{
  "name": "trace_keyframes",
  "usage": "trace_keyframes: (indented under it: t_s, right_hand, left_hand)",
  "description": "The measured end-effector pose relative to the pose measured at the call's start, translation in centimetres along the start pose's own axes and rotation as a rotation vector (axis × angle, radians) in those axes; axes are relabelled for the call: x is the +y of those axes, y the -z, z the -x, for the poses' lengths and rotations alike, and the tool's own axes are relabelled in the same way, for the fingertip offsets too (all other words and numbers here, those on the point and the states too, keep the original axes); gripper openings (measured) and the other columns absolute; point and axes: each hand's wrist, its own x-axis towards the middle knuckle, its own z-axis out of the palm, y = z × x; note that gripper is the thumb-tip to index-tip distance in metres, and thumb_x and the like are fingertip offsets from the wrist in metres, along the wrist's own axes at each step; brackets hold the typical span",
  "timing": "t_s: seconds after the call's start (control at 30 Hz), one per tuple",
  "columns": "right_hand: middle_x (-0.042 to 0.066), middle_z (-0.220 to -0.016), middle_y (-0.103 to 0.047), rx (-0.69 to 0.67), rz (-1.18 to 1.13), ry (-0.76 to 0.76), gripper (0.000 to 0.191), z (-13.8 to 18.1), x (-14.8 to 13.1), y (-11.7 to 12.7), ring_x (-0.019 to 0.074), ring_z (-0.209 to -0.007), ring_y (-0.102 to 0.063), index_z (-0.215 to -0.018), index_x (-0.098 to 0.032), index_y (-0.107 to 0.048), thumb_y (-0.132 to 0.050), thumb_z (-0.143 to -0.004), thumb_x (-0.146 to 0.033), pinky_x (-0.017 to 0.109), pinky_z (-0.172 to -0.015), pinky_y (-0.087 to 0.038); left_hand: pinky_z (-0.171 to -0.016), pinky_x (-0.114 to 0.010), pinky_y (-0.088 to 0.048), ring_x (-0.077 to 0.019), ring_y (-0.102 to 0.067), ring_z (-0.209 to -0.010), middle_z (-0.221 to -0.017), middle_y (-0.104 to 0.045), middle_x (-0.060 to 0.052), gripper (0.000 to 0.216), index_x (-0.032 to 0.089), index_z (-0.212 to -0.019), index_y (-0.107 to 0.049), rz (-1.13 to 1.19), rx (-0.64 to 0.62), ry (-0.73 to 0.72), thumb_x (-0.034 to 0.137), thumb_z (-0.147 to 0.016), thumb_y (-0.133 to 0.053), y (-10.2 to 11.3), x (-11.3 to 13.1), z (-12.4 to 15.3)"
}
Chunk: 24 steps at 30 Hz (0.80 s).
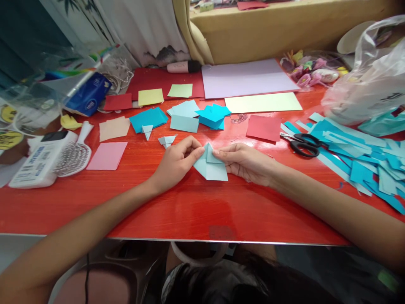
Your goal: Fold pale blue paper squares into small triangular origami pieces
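Note:
A partly folded light-blue piece of paper (211, 169) is held just above the red table (152, 215), with a pointed top and a straight lower edge. My left hand (179, 162) pinches its upper left side between thumb and fingers. On the upper right side, the thumb and fingers of my right hand (245, 162) grip it too. Beyond my left hand lie two small folded paper triangles, one (167, 141) close to the knuckles and another (147, 131) farther back. Light-blue sheets (184, 123) and bright-blue sheets (213, 116) lie behind my hands.
Black-handled scissors (305, 145) and a heap of blue paper strips (363, 156) lie on the right, before a plastic bag (376, 80). Pink squares (107, 156), a hairbrush (74, 156) and a white bottle (44, 158) lie left. A red square (263, 128) and a lilac sheet (247, 78) lie farther back.

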Motion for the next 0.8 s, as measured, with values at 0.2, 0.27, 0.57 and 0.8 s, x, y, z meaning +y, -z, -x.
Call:
trace_keyframes:
  t_s: [0.2,0.27,0.57,0.8]
  right_hand:
    - [0.007,-0.085,-0.073,0.022,0.012,0.000,0.020,-0.05,0.09,-0.07,0.0114,-0.075,-0.067,-0.090,-0.013,-0.074,-0.055,-0.089,-0.021,0.024,-0.078,-0.055]
    - [0.007,-0.087,-0.073,0.021,0.020,0.004,0.020,-0.06,0.08,-0.01,0.0113,-0.075,-0.067,-0.091,-0.013,-0.074,-0.055,-0.089,-0.021,0.024,-0.078,-0.055]
    - [0.007,-0.085,-0.072,0.054,0.095,0.010,0.018,-0.03,-0.08,-0.14,0.0125,-0.076,-0.067,-0.088,-0.013,-0.073,-0.059,-0.086,-0.025,0.026,-0.077,-0.054]
    - [0.004,-0.075,-0.067,0.060,0.202,0.029,0.022,0.04,0.03,-0.44,0.0114,-0.070,-0.062,-0.077,-0.014,-0.070,-0.068,-0.078,-0.036,0.023,-0.065,-0.051]
  left_hand:
    - [-0.054,-0.023,-0.032,-0.0090,-0.040,-0.061,-0.067,-0.046,0.002,0.021,0.018,-0.075,-0.051,0.001,-0.001,0.003,0.035,-0.087,-0.052,-0.01,0.07,-0.08]
    - [-0.054,-0.023,-0.033,-0.0092,-0.041,-0.061,-0.067,-0.046,0.002,0.021,0.018,-0.075,-0.051,0.001,-0.002,0.007,0.035,-0.087,-0.052,0.00,0.11,-0.07]
    - [-0.054,-0.024,-0.033,-0.0099,-0.042,-0.061,-0.067,-0.047,0.002,0.021,0.018,-0.074,-0.052,0.026,-0.001,0.039,0.036,-0.086,-0.053,0.00,0.31,-0.14]
    - [-0.052,-0.023,-0.031,-0.0093,-0.039,-0.058,-0.063,-0.043,0.002,0.027,0.017,-0.068,-0.048,0.012,-0.061,0.062,0.036,-0.086,-0.051,0.24,0.57,-0.24]
